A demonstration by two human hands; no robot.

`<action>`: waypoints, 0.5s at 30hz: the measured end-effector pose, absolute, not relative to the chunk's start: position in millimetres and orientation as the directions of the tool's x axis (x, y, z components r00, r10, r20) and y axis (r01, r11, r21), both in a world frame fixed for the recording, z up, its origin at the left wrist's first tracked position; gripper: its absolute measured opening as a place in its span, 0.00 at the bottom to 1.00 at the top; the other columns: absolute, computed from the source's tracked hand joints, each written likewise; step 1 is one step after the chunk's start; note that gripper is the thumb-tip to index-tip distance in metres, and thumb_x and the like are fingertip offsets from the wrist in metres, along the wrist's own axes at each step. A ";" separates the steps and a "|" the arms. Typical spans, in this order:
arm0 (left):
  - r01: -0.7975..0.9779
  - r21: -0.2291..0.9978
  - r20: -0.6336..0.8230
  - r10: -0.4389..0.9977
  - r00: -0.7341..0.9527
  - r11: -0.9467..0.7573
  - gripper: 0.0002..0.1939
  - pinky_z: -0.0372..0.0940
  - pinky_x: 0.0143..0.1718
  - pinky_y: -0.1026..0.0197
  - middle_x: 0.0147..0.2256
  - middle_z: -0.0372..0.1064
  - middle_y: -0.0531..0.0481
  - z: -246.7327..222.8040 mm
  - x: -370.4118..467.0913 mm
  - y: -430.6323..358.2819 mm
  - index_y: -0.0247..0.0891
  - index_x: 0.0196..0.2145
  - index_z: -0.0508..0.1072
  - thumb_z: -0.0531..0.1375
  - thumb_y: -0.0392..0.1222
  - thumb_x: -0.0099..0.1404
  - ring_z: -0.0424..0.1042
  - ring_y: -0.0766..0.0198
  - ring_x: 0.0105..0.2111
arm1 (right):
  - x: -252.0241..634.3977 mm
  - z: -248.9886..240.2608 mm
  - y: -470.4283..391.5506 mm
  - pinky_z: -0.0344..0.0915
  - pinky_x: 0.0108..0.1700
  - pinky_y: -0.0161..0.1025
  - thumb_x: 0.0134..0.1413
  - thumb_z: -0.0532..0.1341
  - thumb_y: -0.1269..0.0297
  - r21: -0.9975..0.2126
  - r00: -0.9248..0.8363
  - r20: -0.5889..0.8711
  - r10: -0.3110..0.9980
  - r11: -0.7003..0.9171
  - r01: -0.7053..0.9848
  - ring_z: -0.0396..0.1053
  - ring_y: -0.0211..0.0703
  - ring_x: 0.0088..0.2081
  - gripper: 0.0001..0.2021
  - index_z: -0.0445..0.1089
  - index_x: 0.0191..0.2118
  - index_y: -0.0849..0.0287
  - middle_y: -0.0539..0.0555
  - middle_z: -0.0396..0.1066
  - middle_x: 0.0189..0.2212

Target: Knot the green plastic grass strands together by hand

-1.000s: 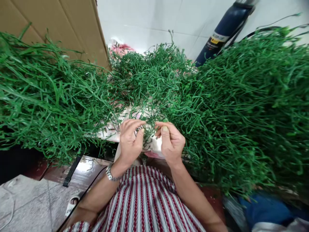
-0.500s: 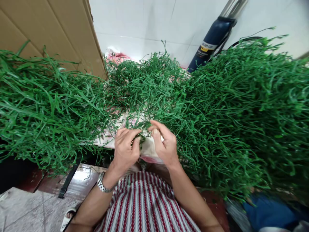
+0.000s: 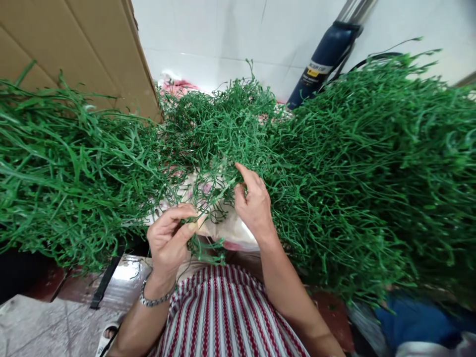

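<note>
My left hand (image 3: 169,240), with a metal watch at its wrist, pinches thin green stems (image 3: 195,218) between thumb and fingertips. More stems dangle below it, above the lap. To the right, my right hand (image 3: 255,201) has its index finger stretched forward and its thumb apart, beside the near edge of the middle heap of green stems (image 3: 238,116). Strands run from the left hand's pinch toward the right hand's fingers. Beneath both hands lies a pale, pink-patterned covering (image 3: 230,223), partly hidden by the greens.
Large heaps of greens flank the hands, a leafier left pile (image 3: 74,173) and a tall right pile (image 3: 357,178). A cardboard box (image 3: 85,44) stands at back left. A dark blue cylinder (image 3: 316,64) leans against the white tiled wall (image 3: 193,29).
My left hand has moved left and toward my body with stems in its pinch. My right hand has shifted slightly forward, its fingers spreading; the hands are farther apart.
</note>
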State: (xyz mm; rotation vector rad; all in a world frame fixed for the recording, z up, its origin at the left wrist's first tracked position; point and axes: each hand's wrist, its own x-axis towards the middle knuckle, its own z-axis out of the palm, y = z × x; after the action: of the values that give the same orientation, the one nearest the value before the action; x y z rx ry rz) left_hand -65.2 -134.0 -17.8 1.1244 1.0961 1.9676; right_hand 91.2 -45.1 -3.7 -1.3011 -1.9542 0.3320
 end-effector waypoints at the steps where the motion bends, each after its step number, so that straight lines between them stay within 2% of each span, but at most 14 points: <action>1: -0.128 0.850 0.409 0.793 -0.451 -0.511 0.06 0.62 0.34 0.58 0.23 0.69 0.51 -14.5 -66.2 -134.4 0.37 0.29 0.75 0.63 0.34 0.49 0.68 0.63 0.27 | 90.5 -1.7 -44.6 0.62 0.52 0.47 0.54 0.49 0.74 -0.560 -0.207 0.438 0.875 0.446 0.698 0.64 0.46 0.48 0.25 0.58 0.58 0.58 0.56 0.67 0.48; 6: -0.180 0.766 0.495 0.745 -0.447 -0.617 0.06 0.60 0.35 0.53 0.18 0.66 0.52 0.9 -74.8 -139.6 0.35 0.28 0.74 0.62 0.34 0.49 0.64 0.64 0.21 | 87.9 8.4 -41.4 0.62 0.51 0.45 0.55 0.51 0.72 -0.518 -0.222 0.441 0.870 0.449 0.728 0.66 0.45 0.46 0.26 0.54 0.60 0.53 0.54 0.68 0.48; 12: -0.233 0.737 0.490 0.739 -0.463 -0.635 0.05 0.58 0.36 0.52 0.16 0.65 0.54 5.7 -83.5 -141.7 0.36 0.30 0.72 0.60 0.36 0.52 0.62 0.66 0.18 | 89.7 13.7 -37.1 0.66 0.39 0.39 0.56 0.54 0.64 -0.548 -0.130 0.440 0.889 0.380 0.745 0.69 0.42 0.34 0.25 0.55 0.60 0.54 0.53 0.73 0.35; 15: -0.219 0.727 0.520 0.730 -0.443 -0.651 0.04 0.59 0.33 0.53 0.14 0.63 0.55 9.9 -89.2 -151.5 0.38 0.27 0.71 0.59 0.40 0.53 0.60 0.66 0.16 | 91.9 12.8 -35.5 0.65 0.34 0.37 0.55 0.54 0.64 -0.539 -0.132 0.461 0.878 0.395 0.744 0.68 0.40 0.30 0.23 0.59 0.57 0.55 0.52 0.73 0.32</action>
State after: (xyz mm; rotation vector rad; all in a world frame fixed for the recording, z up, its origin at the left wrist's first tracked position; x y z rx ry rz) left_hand -89.2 -151.5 9.9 1.1582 0.7790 2.1188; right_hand 91.9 -35.5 12.8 -1.3905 -1.9130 0.2289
